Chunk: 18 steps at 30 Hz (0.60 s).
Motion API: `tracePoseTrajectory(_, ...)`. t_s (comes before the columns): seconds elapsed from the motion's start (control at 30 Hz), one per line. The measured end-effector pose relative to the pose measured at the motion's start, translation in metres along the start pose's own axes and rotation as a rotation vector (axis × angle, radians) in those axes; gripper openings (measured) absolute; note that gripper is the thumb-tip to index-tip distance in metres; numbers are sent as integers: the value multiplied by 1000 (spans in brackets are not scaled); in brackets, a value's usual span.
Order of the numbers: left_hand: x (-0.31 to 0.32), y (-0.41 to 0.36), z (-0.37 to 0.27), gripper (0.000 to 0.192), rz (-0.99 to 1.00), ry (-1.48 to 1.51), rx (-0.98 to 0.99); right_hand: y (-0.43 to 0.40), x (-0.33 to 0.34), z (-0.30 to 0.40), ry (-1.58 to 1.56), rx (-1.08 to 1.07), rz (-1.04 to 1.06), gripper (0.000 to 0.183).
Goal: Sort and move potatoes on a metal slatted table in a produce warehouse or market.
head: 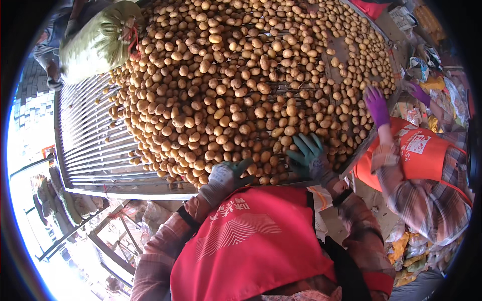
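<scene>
A broad spread of potatoes (222, 94) lies before me on a sorting table of metal slats (94, 131). My left hand (228, 175), in a grey-and-green coated work glove, rests at the table's near edge against the closest potatoes. Its thumb and fingers are apart, and I see nothing held between them. To its right, my right hand (310, 156) wears a matching glove and lies palm down, fingers spread, touching potatoes. Some of its fingertips are partly among the potatoes. Both forearms reach over the front of my red apron (241, 240).
A co-worker in an orange apron (418, 150) stands at the right, one purple-gloved hand (376, 105) over the potatoes. At the far left, another person is beside a full woven sack (99, 43) on the slats. Stuffed bags (414, 248) are piled at the lower right.
</scene>
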<state>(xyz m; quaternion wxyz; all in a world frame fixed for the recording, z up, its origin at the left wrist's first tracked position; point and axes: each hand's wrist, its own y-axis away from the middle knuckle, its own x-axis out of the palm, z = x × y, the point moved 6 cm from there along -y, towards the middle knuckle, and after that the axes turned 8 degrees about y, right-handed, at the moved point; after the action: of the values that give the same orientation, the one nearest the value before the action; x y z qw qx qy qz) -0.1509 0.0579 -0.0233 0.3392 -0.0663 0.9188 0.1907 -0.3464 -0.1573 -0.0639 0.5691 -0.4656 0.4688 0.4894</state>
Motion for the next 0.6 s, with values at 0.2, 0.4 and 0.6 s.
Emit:
tracePoseTrajectory(0.2,17,-21,8,55,68,-260,78,-5,24,-61,139,-213,103,58)
tracePoseTrajectory(0.4,5,-45,6,47,113,-69,-14,-103,32,-165,386,128,322,66)
tracePoseTrajectory(0.6,-29,-23,12,32,-333,108,-76,-155,-33,-144,157,513,-162,64)
